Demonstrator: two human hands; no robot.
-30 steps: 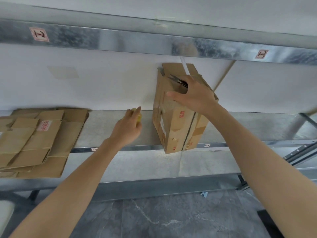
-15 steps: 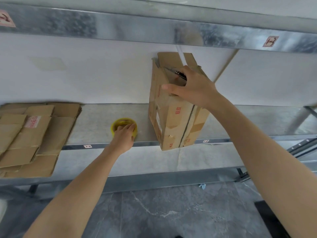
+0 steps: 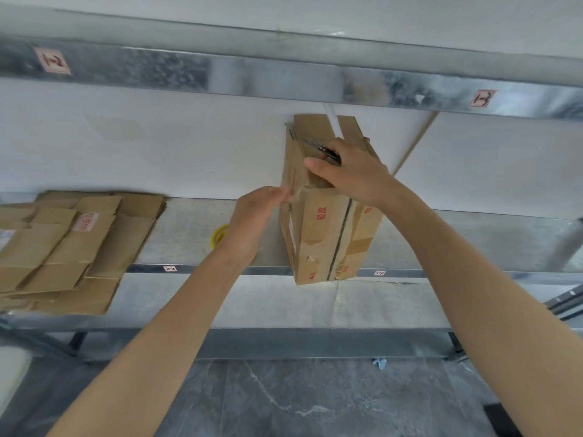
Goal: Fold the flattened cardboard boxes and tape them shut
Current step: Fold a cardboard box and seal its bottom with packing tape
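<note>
Holding the box (image 3: 328, 234) upright on the shelf (image 3: 186, 228), my right hand (image 3: 353, 175) grasps its top, a dark tool (image 3: 325, 150) tucked in; my left hand (image 3: 255, 216) pinches its left edge, tape (image 3: 218, 236) just behind.

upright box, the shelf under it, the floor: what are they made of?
The box: brown cardboard, matte, creased, red print. The shelf: likely galvanized steel, judging by its dull mottled grey sheen. The floor: dark grey stone or stone-look tile with white veining, slightly glossy; cannot tell which.
</note>
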